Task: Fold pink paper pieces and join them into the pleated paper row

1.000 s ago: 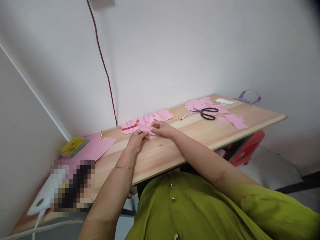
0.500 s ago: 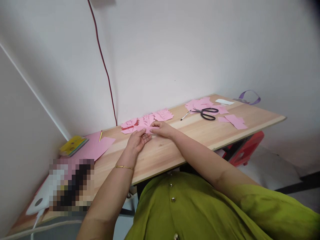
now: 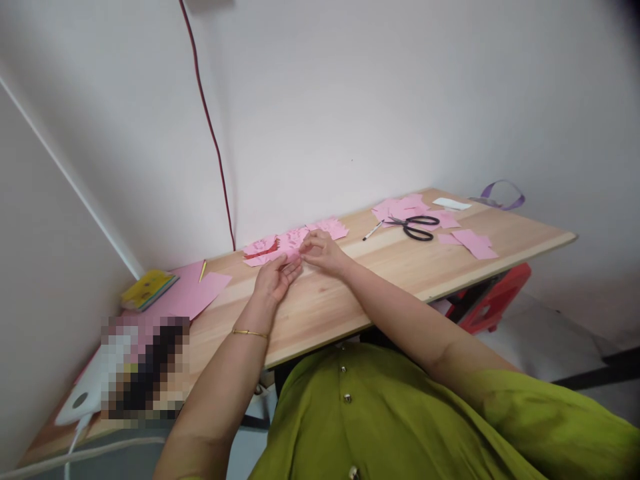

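Note:
Between my two hands is a small piece of pink paper [image 3: 293, 257], held just above the wooden table. My left hand [image 3: 276, 277] grips its left side with the thumb on top and the fingers curled below. My right hand [image 3: 323, 251] pinches its right edge with thumb and fingertips. Right behind the hands lie crinkled, jagged-edged pink paper pieces [image 3: 327, 229], one with a red strip [image 3: 261, 253]. My hands partly cover the held paper and the pieces behind.
Black-handled scissors [image 3: 420, 227] and a pen [image 3: 373, 231] lie by pink scraps [image 3: 403, 207] on the right. More pink pieces [image 3: 475, 244] lie nearer the edge. On the left are large pink sheets [image 3: 207, 293], a yellow book [image 3: 149, 289] and a white corded device [image 3: 80, 401].
My right hand has lifted slightly, its fingers now more bent at the paper's edge. The held paper shows as a smaller shape. My left hand has barely moved.

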Action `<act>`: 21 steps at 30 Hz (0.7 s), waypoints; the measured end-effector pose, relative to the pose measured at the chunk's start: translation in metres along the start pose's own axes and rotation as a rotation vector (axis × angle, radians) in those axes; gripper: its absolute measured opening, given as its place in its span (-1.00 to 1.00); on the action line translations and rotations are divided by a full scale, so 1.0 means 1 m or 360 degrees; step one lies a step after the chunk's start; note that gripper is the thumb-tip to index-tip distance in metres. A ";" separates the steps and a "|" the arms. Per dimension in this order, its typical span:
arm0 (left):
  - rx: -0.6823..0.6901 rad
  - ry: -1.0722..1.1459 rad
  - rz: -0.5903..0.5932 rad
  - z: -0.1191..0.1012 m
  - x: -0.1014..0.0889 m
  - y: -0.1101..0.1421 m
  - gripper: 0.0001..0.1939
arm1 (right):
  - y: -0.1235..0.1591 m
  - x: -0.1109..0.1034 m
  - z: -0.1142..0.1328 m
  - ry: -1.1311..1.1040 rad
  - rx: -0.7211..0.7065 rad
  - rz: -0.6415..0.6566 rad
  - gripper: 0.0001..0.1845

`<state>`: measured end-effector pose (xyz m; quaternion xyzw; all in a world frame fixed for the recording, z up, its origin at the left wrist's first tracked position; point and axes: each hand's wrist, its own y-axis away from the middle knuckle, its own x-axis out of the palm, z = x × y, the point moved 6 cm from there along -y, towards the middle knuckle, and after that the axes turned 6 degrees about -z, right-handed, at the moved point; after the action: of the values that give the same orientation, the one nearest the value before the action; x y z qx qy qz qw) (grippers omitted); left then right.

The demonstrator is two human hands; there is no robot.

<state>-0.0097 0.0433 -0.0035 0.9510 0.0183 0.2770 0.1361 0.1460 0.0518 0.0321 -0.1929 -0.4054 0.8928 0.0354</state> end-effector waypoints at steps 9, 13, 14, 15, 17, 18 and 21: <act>0.0051 -0.0140 0.0082 0.000 0.005 0.004 -0.83 | 0.004 0.006 -0.001 0.0168 -0.0026 0.0009 -0.90; 0.0090 -0.0187 0.0070 -0.001 0.006 0.005 -0.83 | 0.003 0.007 0.006 0.0013 -0.0014 0.0020 -0.88; 0.0099 -0.0189 0.0075 -0.001 0.006 0.005 -0.83 | 0.003 0.008 0.008 -0.0030 -0.0008 0.0036 -0.87; 0.0110 -0.0190 0.0079 -0.001 0.006 0.005 -0.83 | 0.003 0.009 0.010 -0.0063 0.0007 0.0048 -0.87; 0.0137 -0.0197 0.0087 -0.001 0.007 0.006 -0.84 | 0.004 0.009 0.011 -0.0087 0.0061 0.0056 -0.87; 0.0159 -0.0203 0.0088 -0.002 0.008 0.006 -0.84 | 0.004 0.009 0.012 -0.0083 0.0092 0.0057 -0.88; 0.0256 -0.0228 0.0084 -0.003 0.009 0.007 -0.82 | 0.005 0.009 0.013 -0.0068 0.0147 0.0082 -0.87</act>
<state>-0.0044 0.0385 0.0057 0.9763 0.0058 0.2096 0.0530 0.1336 0.0416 0.0331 -0.1823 -0.3592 0.9152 0.0126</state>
